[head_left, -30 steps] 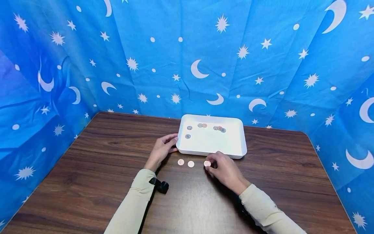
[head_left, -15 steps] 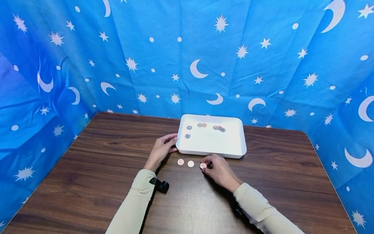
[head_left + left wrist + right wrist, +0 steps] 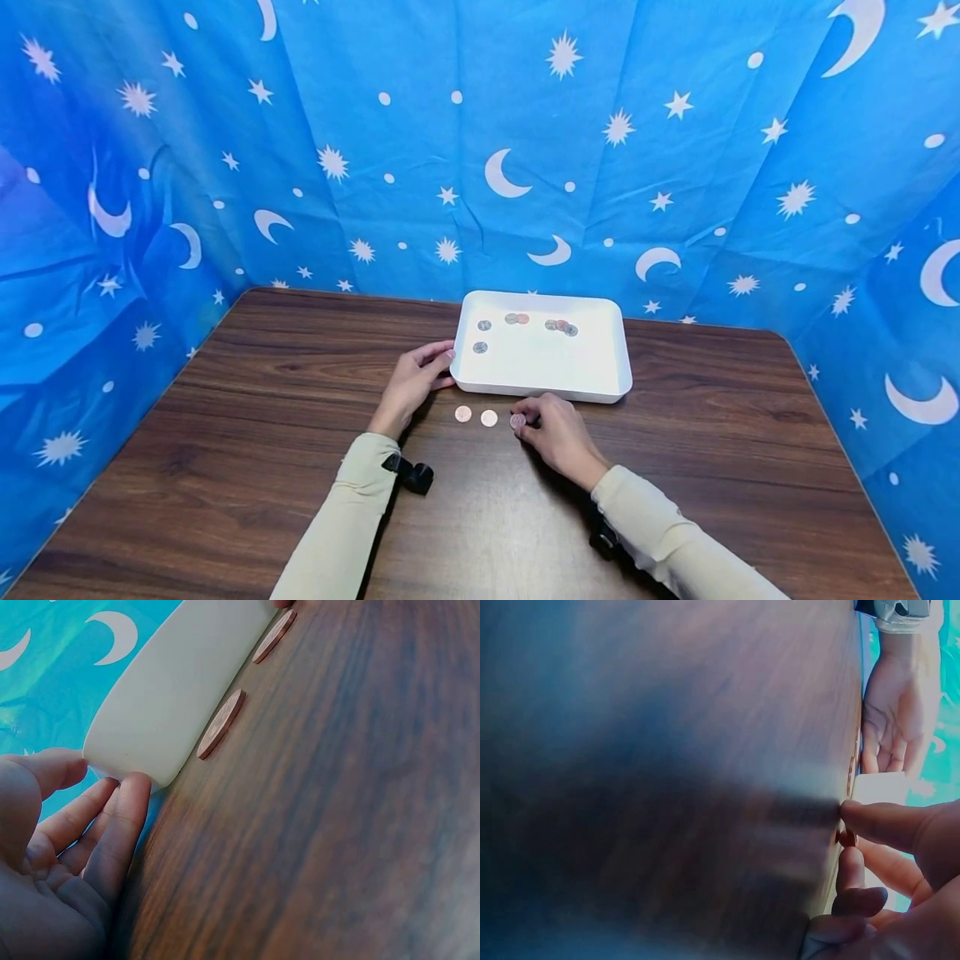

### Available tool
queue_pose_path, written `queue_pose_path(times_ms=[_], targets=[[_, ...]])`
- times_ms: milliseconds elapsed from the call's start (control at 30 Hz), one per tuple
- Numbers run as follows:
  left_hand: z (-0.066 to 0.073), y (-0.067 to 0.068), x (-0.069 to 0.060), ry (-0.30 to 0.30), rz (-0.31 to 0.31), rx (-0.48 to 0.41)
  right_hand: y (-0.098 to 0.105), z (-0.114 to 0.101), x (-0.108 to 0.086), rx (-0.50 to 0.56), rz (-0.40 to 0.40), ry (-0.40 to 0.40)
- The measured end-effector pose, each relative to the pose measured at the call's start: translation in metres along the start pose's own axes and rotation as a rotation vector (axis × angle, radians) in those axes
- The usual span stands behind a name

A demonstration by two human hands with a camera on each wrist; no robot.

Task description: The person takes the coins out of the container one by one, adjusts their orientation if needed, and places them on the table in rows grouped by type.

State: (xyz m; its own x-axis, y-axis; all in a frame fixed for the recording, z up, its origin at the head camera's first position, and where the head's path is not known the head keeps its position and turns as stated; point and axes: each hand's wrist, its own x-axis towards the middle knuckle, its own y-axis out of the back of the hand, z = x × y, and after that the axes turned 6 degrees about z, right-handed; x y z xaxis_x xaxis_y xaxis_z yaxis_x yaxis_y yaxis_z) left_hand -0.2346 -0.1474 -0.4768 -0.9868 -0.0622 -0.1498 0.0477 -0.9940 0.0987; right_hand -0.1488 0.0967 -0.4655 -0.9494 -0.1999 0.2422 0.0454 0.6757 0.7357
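A white tray [image 3: 540,389] holds several coins, some overlapping near its back edge. My left hand [image 3: 411,385] touches the tray's left end with its thumb and fingers; in the left wrist view the fingers of that hand [image 3: 67,855] rest against the tray wall [image 3: 142,712]. In front of the tray two copper coins [image 3: 462,414] [image 3: 489,418] lie flat on the table. To their right, my right hand [image 3: 562,435] pinches a third coin [image 3: 517,422] at the table top. The right wrist view shows this coin [image 3: 847,838] between thumb and fingers.
The brown wooden table [image 3: 300,467] extends around the tray on both sides and in front. A blue cloth [image 3: 420,167] with white moons and stars hangs behind the table's back edge and along its sides. A black strap [image 3: 408,474] is on the left wrist.
My right hand has moved left with its coin, closer to the two loose coins. The coin's face has gone from bright to darker. My left hand stays at the tray.
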Motion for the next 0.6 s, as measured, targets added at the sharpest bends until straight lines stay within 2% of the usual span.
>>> queue_pose_path(times_ms=[600], targets=[[-0.0005,0.0001,-0.0003,-0.005,-0.003,-0.002,0.0034,-0.0023,0.0011,0.022,-0.024,-0.048]])
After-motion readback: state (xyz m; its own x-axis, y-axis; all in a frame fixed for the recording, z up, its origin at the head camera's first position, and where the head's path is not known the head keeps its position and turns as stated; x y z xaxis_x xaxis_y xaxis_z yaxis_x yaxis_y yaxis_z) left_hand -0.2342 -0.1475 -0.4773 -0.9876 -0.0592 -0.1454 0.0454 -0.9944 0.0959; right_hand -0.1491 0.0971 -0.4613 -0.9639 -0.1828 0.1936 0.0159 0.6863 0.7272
